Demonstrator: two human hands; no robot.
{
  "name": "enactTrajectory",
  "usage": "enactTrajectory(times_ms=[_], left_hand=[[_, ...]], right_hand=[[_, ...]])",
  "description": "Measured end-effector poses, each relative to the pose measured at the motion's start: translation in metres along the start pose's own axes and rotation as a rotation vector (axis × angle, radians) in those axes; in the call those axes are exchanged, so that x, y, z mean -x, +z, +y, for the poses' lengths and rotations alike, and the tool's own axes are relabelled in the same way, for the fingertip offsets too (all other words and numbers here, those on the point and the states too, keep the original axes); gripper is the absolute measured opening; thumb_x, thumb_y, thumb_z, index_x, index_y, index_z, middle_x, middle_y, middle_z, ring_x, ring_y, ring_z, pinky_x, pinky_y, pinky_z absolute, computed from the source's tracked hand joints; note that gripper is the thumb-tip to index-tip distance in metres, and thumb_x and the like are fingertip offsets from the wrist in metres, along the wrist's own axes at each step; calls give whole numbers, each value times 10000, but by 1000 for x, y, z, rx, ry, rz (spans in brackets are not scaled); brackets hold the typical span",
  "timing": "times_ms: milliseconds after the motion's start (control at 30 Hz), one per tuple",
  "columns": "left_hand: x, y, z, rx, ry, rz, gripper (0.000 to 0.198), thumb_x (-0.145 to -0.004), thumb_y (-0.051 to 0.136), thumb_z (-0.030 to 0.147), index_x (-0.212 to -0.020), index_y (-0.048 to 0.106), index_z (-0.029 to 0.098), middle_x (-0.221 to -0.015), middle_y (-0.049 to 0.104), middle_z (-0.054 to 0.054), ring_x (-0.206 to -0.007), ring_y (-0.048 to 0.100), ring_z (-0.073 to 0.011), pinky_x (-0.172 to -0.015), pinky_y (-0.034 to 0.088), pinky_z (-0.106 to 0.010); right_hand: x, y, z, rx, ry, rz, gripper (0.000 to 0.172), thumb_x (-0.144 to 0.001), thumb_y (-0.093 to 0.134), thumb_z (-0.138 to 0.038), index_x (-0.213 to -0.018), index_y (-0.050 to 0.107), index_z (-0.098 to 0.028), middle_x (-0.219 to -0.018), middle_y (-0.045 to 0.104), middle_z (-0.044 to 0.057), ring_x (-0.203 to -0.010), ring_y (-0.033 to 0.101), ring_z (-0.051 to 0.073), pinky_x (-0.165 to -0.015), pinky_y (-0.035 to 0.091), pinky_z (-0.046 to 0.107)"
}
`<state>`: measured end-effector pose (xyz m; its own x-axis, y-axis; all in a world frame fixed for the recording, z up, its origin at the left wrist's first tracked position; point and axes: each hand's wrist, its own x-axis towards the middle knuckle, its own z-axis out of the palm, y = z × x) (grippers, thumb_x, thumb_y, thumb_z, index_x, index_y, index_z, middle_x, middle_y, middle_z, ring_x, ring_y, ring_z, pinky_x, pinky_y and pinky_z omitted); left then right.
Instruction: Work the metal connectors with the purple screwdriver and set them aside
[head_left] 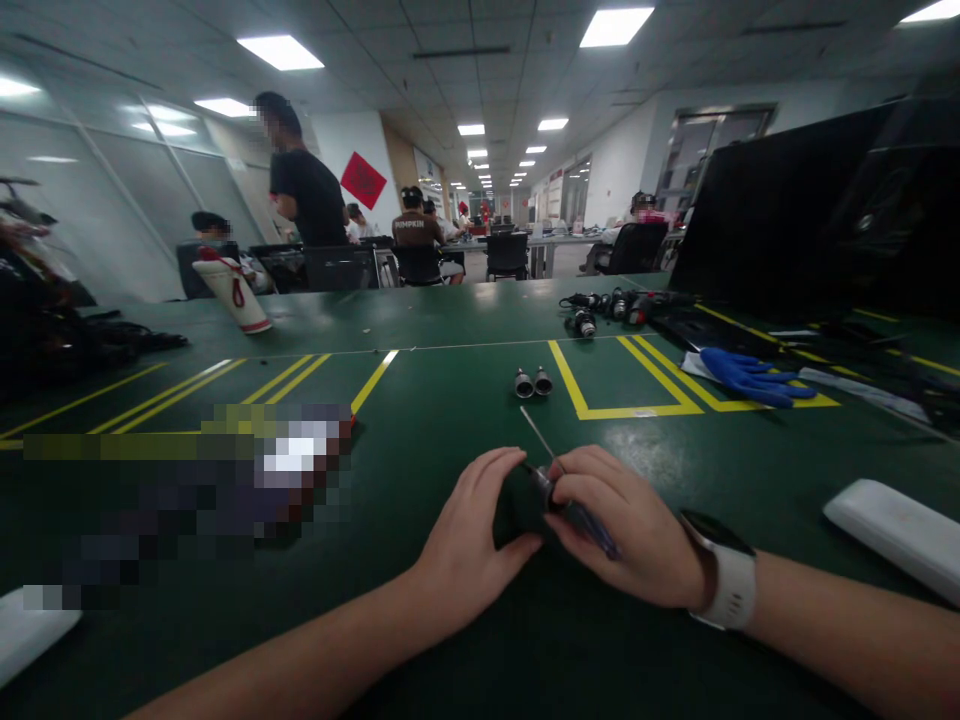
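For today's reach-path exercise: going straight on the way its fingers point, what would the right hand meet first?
Probably the dark part gripped by the left hand, just ahead of the right hand's blue-handled tool; depth is unclear.

Open-plan office: ceiling light panels [281,52], glass partition wall [112,190], green table [420,330] with yellow lines, black chairs [507,254].
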<state>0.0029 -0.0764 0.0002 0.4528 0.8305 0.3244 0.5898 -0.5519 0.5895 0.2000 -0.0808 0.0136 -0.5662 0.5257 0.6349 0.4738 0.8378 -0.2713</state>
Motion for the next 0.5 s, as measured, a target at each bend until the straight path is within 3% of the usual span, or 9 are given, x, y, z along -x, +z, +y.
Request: enactTrajectory(times_ms=[133, 233, 500], left_hand=[[-2, -2, 2, 11, -91, -49, 606, -719, 626, 203, -1264, 365, 253, -1339, 405, -59, -1235, 376, -225, -1042, 324, -429], [-4, -3, 5, 36, -124, -112, 547, -737, 615, 241, -1242, 405, 263, -1318, 430, -56, -1204, 414, -234, -1009, 361, -440], [-6, -4, 9, 36, -142, -174, 456, -766, 584, 275, -1203, 454, 275, -1250, 499, -46, -1152, 462, -241, -970, 387, -447]], right_hand=[[-6, -3, 32, 140, 72, 128, 157, -786, 536, -137, -933, 489, -169, -942, 565, 90, -865, 521, 212, -737, 458, 357], [-12, -2, 59, 252, 209, 190, 137, -764, 541, -166, -892, 493, -172, -916, 567, 89, -868, 518, 228, -756, 449, 376], [-39, 16, 121, 373, 435, 170, 182, -716, 537, -90, -885, 508, -150, -904, 563, 120, -855, 498, 276, -753, 433, 403]])
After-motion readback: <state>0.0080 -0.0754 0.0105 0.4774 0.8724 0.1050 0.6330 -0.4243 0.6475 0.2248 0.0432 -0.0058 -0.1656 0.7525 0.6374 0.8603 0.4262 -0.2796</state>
